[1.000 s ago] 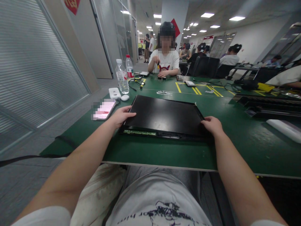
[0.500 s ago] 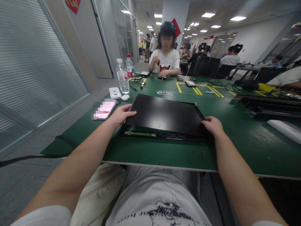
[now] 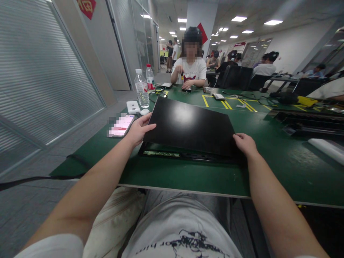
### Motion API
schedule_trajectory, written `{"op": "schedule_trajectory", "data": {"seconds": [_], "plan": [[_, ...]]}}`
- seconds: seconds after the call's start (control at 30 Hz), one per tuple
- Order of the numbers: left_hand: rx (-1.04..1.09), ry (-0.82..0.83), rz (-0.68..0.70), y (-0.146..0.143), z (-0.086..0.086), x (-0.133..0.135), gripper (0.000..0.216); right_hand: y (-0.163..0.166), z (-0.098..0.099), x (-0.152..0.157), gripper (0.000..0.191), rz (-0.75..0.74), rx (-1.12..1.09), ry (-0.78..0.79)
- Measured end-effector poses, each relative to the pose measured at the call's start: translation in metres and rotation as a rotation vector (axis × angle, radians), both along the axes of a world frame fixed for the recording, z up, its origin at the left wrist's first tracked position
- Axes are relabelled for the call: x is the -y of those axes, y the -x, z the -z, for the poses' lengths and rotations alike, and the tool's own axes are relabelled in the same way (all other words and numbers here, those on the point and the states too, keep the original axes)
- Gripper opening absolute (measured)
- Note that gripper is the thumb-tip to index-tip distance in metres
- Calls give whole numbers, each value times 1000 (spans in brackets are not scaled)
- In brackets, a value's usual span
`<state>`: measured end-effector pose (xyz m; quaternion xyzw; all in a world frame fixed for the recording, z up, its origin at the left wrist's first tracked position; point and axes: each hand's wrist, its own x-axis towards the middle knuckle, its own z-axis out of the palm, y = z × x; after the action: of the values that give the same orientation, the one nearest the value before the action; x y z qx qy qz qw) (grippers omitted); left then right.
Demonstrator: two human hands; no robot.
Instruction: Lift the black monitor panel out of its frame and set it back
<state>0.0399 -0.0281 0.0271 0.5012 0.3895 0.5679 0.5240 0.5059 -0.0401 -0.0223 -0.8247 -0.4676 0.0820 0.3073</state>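
A flat black display panel point(image 3: 192, 127) is tilted up above a shallow black frame point(image 3: 199, 158). My left hand point(image 3: 139, 130) grips the panel's left edge, thumb on top and fingers underneath. At the right edge, my right hand point(image 3: 245, 144) pinches the panel between thumb and fingers. Along the front of the frame a green circuit board point(image 3: 161, 153) shows below the panel. Most of the frame's inside is hidden beneath the panel.
On the green table point(image 3: 188, 177), a phone point(image 3: 122, 125), a white case point(image 3: 133, 107) and water bottles point(image 3: 142, 89) stand at left. Black metal parts point(image 3: 309, 122) and a white long object point(image 3: 326, 150) lie at right. A co-worker point(image 3: 192, 68) sits opposite.
The far side of the panel has risen, so it covers the frame's far edge and the small parts behind. Both hands keep hold. The view has shifted slightly.
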Motion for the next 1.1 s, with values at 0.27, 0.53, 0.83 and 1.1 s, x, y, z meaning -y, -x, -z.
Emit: {"op": "schedule_trajectory", "data": {"seconds": [0.27,0.53,0.83,1.1], "plan": [[0,22,-17,0,1,-1,66,6,-4,4,18,3,-265,-146],[6,-5,-108,7,-7,-1,65,7,-12,5,21,4,-413,-350],[27,-17,-69,10,-7,-3,68,13,-29,17,34,-263,-769,-503],[8,77,-133,18,-3,-12,72,26,-36,31,42,-289,-841,-166]]}}
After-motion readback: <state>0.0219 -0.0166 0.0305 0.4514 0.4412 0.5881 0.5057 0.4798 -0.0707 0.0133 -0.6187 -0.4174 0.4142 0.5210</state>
